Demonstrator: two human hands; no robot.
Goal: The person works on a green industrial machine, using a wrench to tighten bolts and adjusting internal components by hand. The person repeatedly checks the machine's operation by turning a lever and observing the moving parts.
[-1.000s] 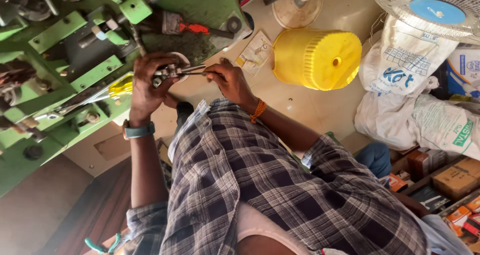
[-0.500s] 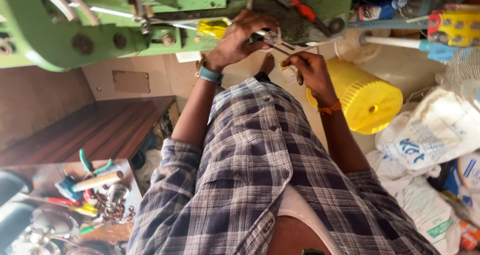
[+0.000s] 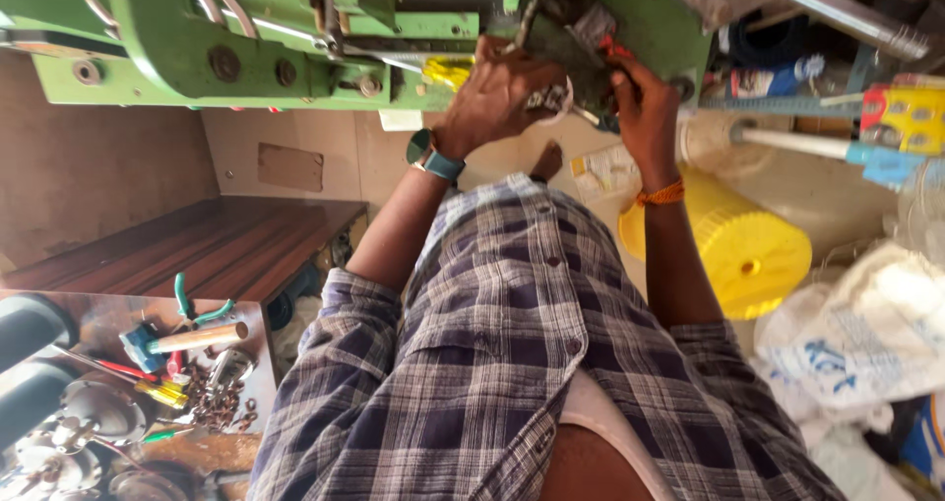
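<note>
Both my hands are raised against a green metal machine point(image 3: 246, 38). My left hand point(image 3: 497, 97), with a blue watch on the wrist, is closed around a small metal part point(image 3: 553, 97) at the machine's dark opening. My right hand point(image 3: 640, 102), with an orange band on the wrist, grips a slim metal tool point(image 3: 596, 119) whose tip points at that same part. The two hands are almost touching. A yellow piece point(image 3: 448, 70) sits on the machine just left of my left hand. My checked shirt point(image 3: 512, 363) fills the lower middle.
A yellow ribbed plastic container point(image 3: 753, 255) lies at the right, with white sacks point(image 3: 856, 334) beside it. At lower left, a tray point(image 3: 148, 383) holds a wooden-handled hammer point(image 3: 192, 340), screwdrivers and small metal parts. A brown wooden bench point(image 3: 197, 250) stands behind the tray.
The view has swung, so the machine now spans the top. Both hands stay together on the part and tool, and have moved in closer to the machine's opening.
</note>
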